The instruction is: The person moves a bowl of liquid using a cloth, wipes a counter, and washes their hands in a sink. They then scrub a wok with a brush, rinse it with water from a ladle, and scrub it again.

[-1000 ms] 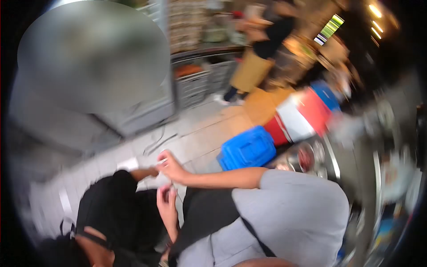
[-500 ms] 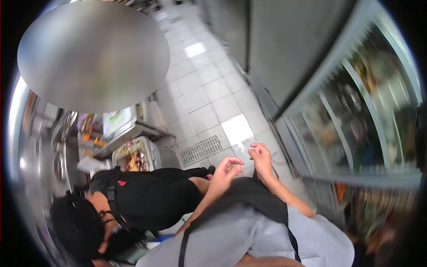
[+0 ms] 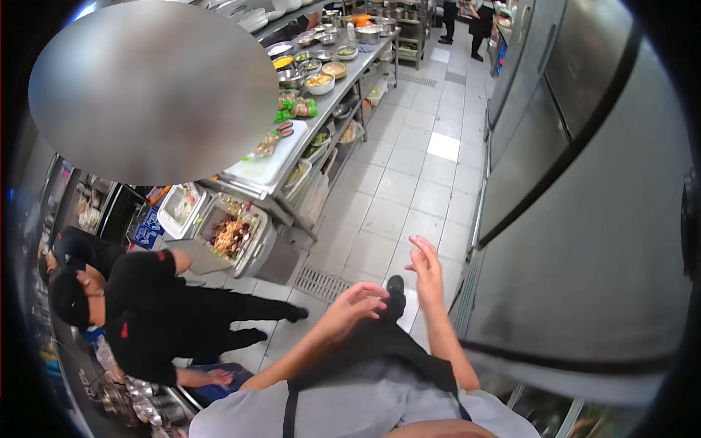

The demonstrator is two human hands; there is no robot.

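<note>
My left hand (image 3: 355, 306) is raised in front of the dark apron (image 3: 372, 361), its fingers apart and slightly curled, holding nothing. To its right, my right hand (image 3: 426, 270) is also up and empty, with its fingers stretched out and the palm turned inward. The two hands do not touch. Beneath them show the tiled floor (image 3: 369, 248) and a black shoe (image 3: 396, 285).
On the left, people in black (image 3: 182, 314) stand by a bin of food scraps (image 3: 259, 244). A steel table (image 3: 336, 87) with bowls runs ahead; steel refrigerators (image 3: 584, 219) line the right. A floor drain (image 3: 321, 283) and distant people (image 3: 482, 25) also show.
The view has shifted along the aisle, bringing the long table and distant people into sight. The glass-fronted cabinet has mostly left the view. My hands remain raised and empty, fingers now more extended.
</note>
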